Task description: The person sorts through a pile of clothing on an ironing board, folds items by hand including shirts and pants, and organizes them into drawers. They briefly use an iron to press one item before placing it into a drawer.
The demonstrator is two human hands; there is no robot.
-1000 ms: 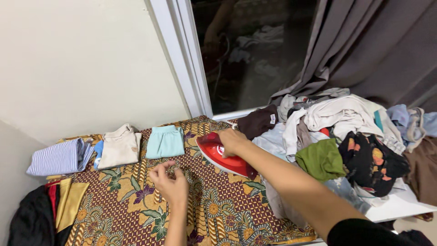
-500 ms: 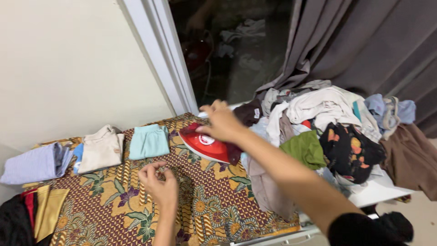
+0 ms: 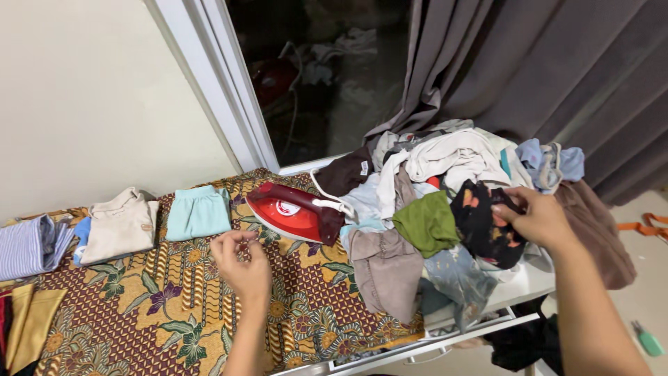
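While the right hand [image 3: 536, 219] pinches the upper edge of a black garment with orange flowers [image 3: 483, 223], fingers closed on the cloth, that garment lies in the heap of unfolded clothes [image 3: 445, 181] well to the right of the red iron [image 3: 296, 211]. Just left of the garment sits a green piece [image 3: 426, 223]. Below and left of the iron, the left hand [image 3: 242, 268] hovers over the patterned batik cloth [image 3: 181, 306], fingers loosely curled and empty.

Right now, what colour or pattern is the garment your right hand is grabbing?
Black garment with orange and yellow floral patches, under the right hand; head view.
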